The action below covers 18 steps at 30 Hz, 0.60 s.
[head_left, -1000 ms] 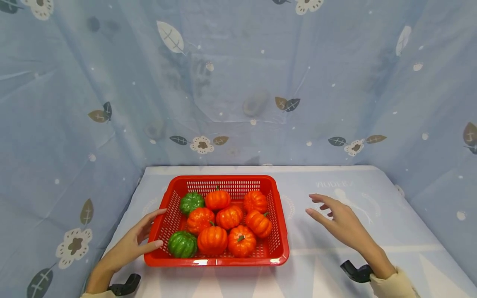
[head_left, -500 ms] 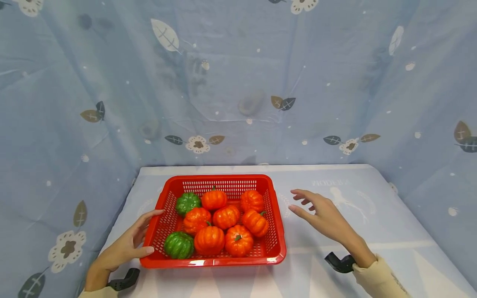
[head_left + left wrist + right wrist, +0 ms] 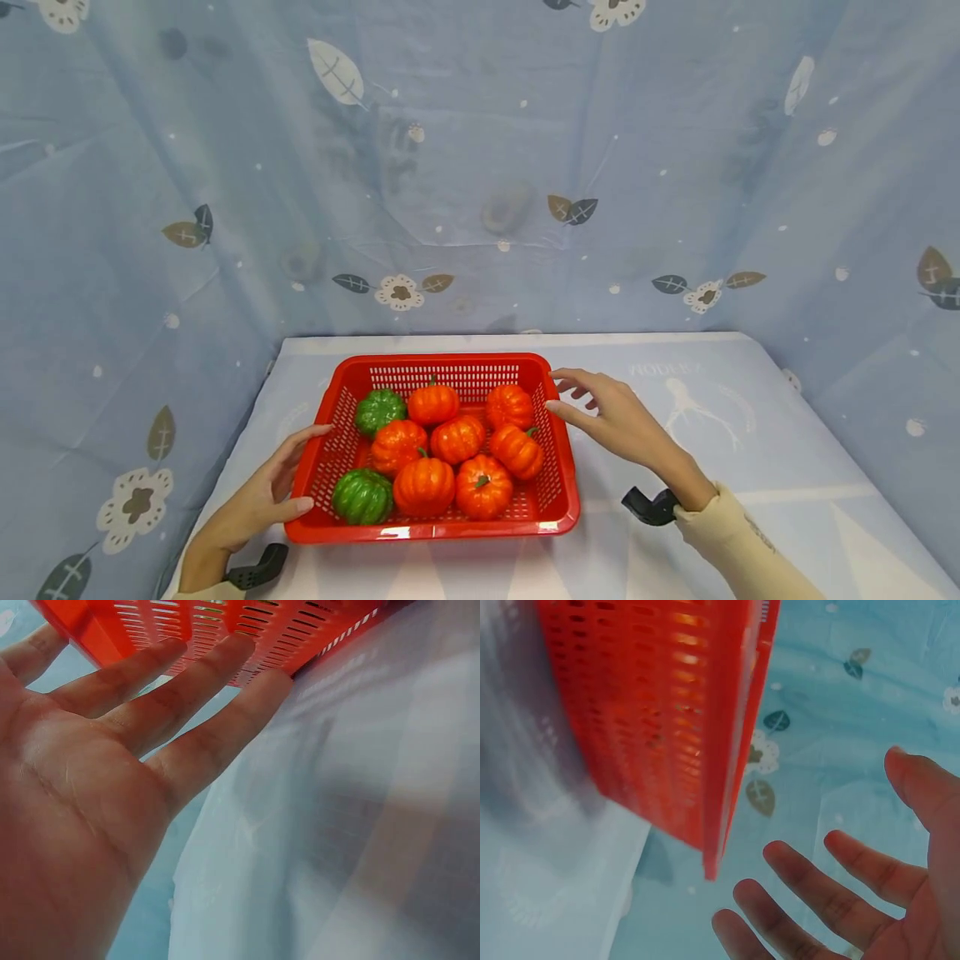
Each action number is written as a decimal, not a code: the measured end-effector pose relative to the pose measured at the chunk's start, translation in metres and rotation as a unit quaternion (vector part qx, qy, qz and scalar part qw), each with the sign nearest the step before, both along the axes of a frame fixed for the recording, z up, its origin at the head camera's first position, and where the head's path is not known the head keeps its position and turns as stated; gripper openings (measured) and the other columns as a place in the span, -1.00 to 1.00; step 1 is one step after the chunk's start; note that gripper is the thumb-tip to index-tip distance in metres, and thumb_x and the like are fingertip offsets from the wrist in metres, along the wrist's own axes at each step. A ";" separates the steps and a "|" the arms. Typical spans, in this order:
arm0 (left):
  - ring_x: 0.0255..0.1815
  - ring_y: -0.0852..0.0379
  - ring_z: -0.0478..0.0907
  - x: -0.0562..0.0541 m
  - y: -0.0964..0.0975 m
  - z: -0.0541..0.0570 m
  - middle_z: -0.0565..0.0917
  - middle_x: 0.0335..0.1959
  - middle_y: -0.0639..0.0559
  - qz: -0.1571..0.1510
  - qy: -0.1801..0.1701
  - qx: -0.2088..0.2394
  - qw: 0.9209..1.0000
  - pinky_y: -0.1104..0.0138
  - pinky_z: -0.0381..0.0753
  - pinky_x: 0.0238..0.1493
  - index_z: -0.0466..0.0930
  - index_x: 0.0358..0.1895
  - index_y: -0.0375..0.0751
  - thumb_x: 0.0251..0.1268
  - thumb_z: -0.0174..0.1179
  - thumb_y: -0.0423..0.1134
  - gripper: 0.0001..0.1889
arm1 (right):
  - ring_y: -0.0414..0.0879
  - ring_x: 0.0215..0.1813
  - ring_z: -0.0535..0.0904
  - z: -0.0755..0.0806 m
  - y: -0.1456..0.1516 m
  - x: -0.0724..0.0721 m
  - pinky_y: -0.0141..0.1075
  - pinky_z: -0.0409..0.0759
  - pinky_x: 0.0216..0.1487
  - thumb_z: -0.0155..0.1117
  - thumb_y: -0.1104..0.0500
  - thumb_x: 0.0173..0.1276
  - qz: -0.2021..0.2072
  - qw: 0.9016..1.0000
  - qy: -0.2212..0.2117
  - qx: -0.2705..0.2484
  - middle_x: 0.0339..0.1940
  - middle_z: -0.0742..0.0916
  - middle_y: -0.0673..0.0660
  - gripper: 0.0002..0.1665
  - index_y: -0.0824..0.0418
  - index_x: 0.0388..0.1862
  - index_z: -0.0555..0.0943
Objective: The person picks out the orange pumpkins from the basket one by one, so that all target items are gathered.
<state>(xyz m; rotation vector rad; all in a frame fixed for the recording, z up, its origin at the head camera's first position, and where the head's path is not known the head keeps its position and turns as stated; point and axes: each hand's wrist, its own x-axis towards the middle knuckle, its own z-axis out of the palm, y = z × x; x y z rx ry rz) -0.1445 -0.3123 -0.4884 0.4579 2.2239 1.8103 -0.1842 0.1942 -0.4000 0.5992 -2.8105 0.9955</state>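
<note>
A red plastic basket (image 3: 442, 530) with slotted walls holds several small, glossy orange pumpkins (image 3: 424, 487) and two green ones, a green pumpkin (image 3: 381, 412) at the back left and another green pumpkin (image 3: 363, 497) at the front left. My left hand (image 3: 251, 500) is at the basket's left side, thumb and index fingertip right at the rim. The left wrist view shows straight, spread fingers (image 3: 217, 742) against the slotted wall. Near the right rim is my right hand (image 3: 618, 421), fingers loosely bent and thumb apart. Its palm faces the basket (image 3: 652, 697) in the right wrist view, with a gap between.
A pale patterned cloth covers the table (image 3: 720, 450), which extends to the right of the basket. Blue fabric (image 3: 480, 167) with leaves and flowers hangs behind and at both sides. Each wrist wears a black strap-like mount, such as the right mount (image 3: 651, 506).
My right hand has moved left, from well away over the table to close beside the basket's right rim. My left hand stays at the left rim, and the pumpkins keep their places.
</note>
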 end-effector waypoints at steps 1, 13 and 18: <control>0.28 0.11 0.49 0.001 0.001 0.000 0.13 0.54 -0.34 0.007 -0.004 -0.001 1.000 0.15 0.72 0.04 0.06 0.62 -0.01 0.28 0.28 -0.40 -0.12 | -0.03 0.03 0.63 0.001 -0.003 -0.002 -0.01 0.69 -0.01 0.39 -0.21 0.39 0.006 1.000 0.000 -0.002 0.10 0.74 0.05 -0.31 0.10 0.37 0.58; 0.23 0.04 0.56 0.004 0.004 -0.009 0.24 0.46 -0.41 0.025 0.007 0.010 1.000 0.10 0.74 -0.01 0.11 0.60 -0.05 0.29 0.28 -0.42 -0.16 | 0.04 0.04 0.67 0.003 -0.052 -0.027 -0.08 0.64 0.04 0.31 -0.27 0.43 0.083 0.996 -0.017 -0.005 0.05 0.75 0.05 -0.30 0.13 0.35 0.58; 0.23 0.02 0.56 0.002 0.003 -0.008 0.26 0.45 -0.41 0.028 0.018 0.004 0.999 0.10 0.74 -0.02 0.12 0.59 -0.05 0.28 0.28 -0.41 -0.17 | 0.05 0.11 0.66 0.007 -0.071 -0.036 -0.03 0.62 0.13 0.28 -0.31 0.44 0.113 0.993 -0.033 0.005 0.09 0.75 0.08 -0.30 0.09 0.36 0.58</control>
